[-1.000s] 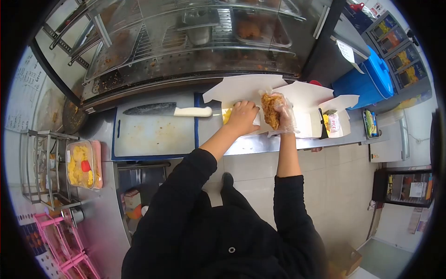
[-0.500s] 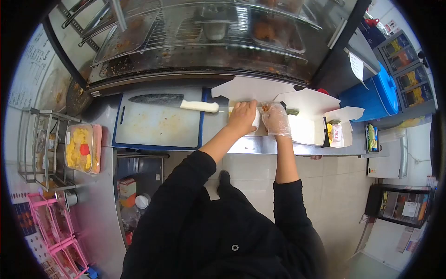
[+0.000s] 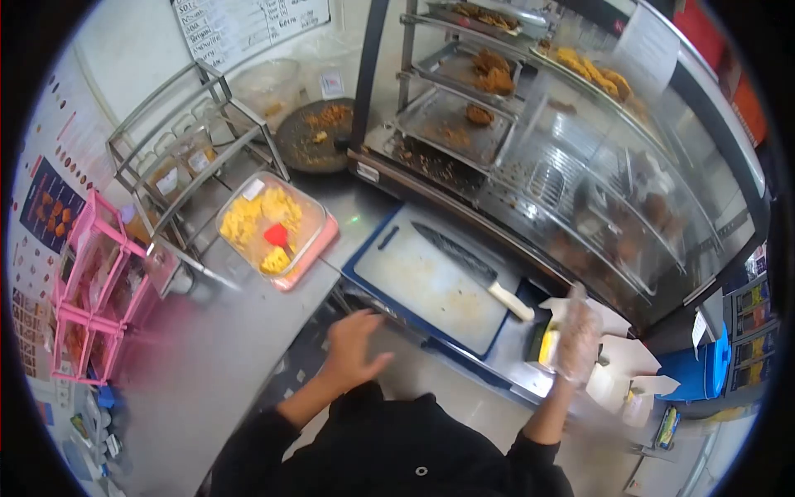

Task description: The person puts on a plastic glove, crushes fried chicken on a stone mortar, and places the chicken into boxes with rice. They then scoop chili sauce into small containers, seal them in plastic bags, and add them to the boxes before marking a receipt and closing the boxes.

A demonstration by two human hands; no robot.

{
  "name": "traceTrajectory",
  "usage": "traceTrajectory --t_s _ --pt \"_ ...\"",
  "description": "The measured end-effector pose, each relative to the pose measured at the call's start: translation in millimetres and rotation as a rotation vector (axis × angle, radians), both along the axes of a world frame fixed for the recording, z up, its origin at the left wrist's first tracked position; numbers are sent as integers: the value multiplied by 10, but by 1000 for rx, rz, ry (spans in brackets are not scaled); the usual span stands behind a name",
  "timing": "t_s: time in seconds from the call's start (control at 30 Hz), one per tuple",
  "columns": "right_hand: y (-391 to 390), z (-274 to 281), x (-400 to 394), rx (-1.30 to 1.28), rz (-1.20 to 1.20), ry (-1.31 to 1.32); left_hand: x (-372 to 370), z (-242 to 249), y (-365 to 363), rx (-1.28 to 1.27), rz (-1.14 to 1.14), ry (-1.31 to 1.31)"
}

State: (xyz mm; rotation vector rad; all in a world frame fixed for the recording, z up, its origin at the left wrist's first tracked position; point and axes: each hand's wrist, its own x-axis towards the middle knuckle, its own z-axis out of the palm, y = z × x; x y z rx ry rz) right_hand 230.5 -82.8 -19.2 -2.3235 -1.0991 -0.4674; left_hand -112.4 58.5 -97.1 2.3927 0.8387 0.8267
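Observation:
My bare left hand (image 3: 356,348) is over the counter's front edge, fingers spread and thumb out, holding nothing. It lies between the cutting board and the tub of yellow food (image 3: 258,219), which has a red-headed utensil in it. My right hand (image 3: 577,335), in a clear plastic glove, is above an open takeaway box (image 3: 542,344) with something yellow inside. Motion smears its fingers, and any grip is hidden. A white-handled kitchen knife (image 3: 464,257) lies across the white cutting board (image 3: 414,290) in its blue frame.
Behind the board stands a glass display cabinet (image 3: 464,199) with fried food on trays. A dark pan (image 3: 315,137) and a metal rack (image 3: 195,153) are at the back left, pink baskets (image 3: 95,286) at the far left. More open cartons (image 3: 621,364) and a blue bin (image 3: 704,364) are right.
My view has swung left. My left hand has left the takeaway box and moved left past the cutting board, with its fingers opening. My gloved right hand stays by the box.

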Motion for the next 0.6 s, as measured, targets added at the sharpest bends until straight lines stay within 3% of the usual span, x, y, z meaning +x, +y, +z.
traceTrajectory --t_s 0.07,0.1,0.13,0.17,0.23,0.33,0.4,0.43,0.47,0.53,0.57,0.6 --pt "772 -167 -142 231 259 133 -866 -418 93 28 344 53" --pt "1150 305 -481 -40 251 241 -1303 -713 118 126 505 96" --pt "1536 335 -592 67 403 -117 -1643 -802 114 123 632 144" --pt "1957 457 -722 274 500 -190 -1917 -859 93 114 761 194" --pt "2827 627 -567 196 456 -507 -2316 -1030 38 76 929 225" --pt "4161 979 247 -252 73 -487 -2491 -1202 -19 34 995 384" --pt "4239 1307 266 -487 -1 -525 -2496 -1291 -73 -19 993 399" --pt "4388 1479 391 -734 78 -381 -2455 -1212 -58 -46 999 389" --pt "4584 1350 738 -680 188 -398 -2424 -1155 12 -59 1007 368" --pt "4800 1313 934 -678 147 -256 -2468 -1240 40 -17 1045 329" --pt "4968 1093 1397 -634 194 -257 -2492 -1290 20 2 1056 311" --pt "5019 1071 1444 -534 247 -84 -2491 -1273 19 -6 1054 316"
